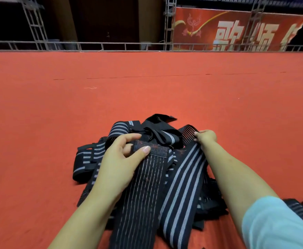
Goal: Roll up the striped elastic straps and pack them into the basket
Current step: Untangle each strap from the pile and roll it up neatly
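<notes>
Straps (138, 155) lay in a loose tangled heap on the red carpet (147, 90) right in front of you, black with pale stripes, and none of the ones in sight had been rolled. Your left hand (122, 159) held the near strap (143, 191) at its dark fuzzy end tab, thumb pressed on top and fingers curled around the edge, so that strap ran back toward you. Your right hand (205, 137) pinched the far end of a second strap (183, 186), the one with broad white stripes, fingers closed tight on it beside the heap. More striped material (301, 207) showed at the lower right, past your pale blue sleeve (273, 223); whether that was rolled or loose could not be told. No basket was in view, so nothing could be said about what had been packed. By the look of it you were only at the sorting stage, pulling single straps free of the tangle; the rolling and the packing were still ahead for this whole pile. Behind the carpet stood a metal railing (111, 45) and a red banner (237, 29).
</notes>
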`<action>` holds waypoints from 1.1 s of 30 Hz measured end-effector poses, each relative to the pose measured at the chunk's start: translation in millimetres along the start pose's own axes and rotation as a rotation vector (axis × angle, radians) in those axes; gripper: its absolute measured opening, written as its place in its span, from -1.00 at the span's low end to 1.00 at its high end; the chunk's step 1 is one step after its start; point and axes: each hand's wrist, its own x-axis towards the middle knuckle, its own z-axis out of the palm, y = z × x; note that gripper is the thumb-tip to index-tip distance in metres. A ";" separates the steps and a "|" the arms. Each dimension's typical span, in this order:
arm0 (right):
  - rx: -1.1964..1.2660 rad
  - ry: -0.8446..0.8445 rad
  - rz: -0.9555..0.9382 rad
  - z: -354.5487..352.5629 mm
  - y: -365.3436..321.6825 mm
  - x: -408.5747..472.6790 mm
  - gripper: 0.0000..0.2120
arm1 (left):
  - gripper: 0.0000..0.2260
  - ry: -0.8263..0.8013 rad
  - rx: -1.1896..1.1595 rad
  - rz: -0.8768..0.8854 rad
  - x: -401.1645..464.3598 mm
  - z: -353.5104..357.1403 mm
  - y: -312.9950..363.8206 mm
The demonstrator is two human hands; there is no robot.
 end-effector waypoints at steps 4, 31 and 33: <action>0.138 -0.017 -0.118 1.3 -11.0 -6.5 -0.89 | -0.77 0.048 -0.041 -0.015 -1.8 -3.1 -2.5; 0.409 -0.799 -0.711 -51.7 -73.4 -380.9 -0.90 | -0.62 0.196 -0.655 -0.122 -102.5 -66.3 55.9; 0.349 -0.870 -0.690 -46.7 -40.4 -397.9 -0.92 | -0.82 0.201 -0.567 -0.102 -112.7 -74.3 51.4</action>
